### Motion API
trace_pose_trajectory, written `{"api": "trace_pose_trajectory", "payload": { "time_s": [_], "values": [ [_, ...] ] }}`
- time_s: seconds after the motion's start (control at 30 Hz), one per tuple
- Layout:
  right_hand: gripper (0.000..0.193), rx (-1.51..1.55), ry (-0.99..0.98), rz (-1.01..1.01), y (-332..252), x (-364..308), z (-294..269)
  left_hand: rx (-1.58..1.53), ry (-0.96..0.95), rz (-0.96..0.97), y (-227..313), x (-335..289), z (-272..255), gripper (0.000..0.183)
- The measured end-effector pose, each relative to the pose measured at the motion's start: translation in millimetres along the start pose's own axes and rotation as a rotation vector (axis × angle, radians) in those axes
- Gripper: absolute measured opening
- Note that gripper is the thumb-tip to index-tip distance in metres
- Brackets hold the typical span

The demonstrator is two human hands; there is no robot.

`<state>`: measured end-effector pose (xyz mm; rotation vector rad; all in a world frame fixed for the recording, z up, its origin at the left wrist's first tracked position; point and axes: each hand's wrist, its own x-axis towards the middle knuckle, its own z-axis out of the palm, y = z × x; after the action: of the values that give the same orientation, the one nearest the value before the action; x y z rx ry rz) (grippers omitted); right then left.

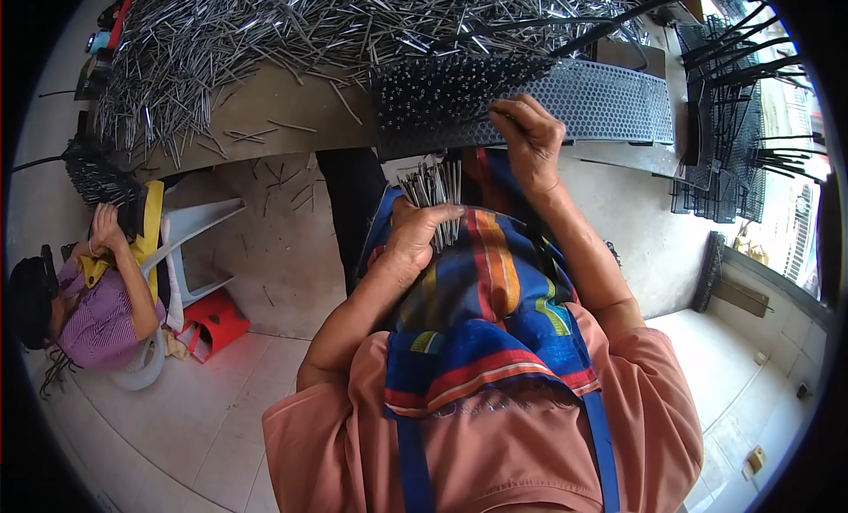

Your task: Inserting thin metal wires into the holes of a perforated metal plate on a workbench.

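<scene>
Over the striped apron (499, 274), the left hand (412, 235) grips a bundle of thin metal rods (430, 186), their ends fanned upward. Ahead and to its right, the right hand (535, 144) is bent at the wrist over the front part of the dark perforated plate (614, 98), fingers drawn narrowly together, though whether they pinch a rod cannot be told; the plate's left portion is densely set with rods, its right portion showing bare holes. Beyond, a heap of loose rods (265, 27) covers much of the brown tabletop (300, 102).
</scene>
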<state>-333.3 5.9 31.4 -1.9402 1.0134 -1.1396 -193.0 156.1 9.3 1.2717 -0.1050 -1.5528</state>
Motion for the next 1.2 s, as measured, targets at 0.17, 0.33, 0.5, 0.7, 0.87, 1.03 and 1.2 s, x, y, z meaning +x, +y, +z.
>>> {"api": "trace_pose_trajectory", "payload": {
  "time_s": [0.17, 0.33, 0.5, 0.7, 0.87, 1.03, 1.2],
  "values": [
    [0.014, -0.178, -0.034, 0.082, 4, -3, 8, -0.031, -0.009, -0.004, -4, 2, -3, 0.034],
    [0.013, -0.19, -0.016, 0.001, 5, 2, 8, -0.06, -0.023, -0.071, -2, 6, -5, 0.035],
    [0.012, -0.262, -0.114, -0.058, -8, 10, -1, -0.136, -0.023, -0.072, -8, 11, -10, 0.035],
    [0.01, -0.241, -0.068, 0.009, -1, 1, -5, -0.194, -0.062, -0.085, 1, 7, -6, 0.037],
    [0.01, -0.213, -0.097, 0.22, -12, -16, -2, -0.181, -0.074, -0.06, 4, 7, -7, 0.037],
    [0.01, 0.383, -0.482, 0.81, -32, -26, 12, -0.134, -0.12, -0.039, 10, 0, -3, 0.045],
    [0.006, 0.494, -0.321, 0.796, -29, -23, 26, -0.234, 0.017, -0.072, 13, -5, -18, 0.033]
  ]
}}
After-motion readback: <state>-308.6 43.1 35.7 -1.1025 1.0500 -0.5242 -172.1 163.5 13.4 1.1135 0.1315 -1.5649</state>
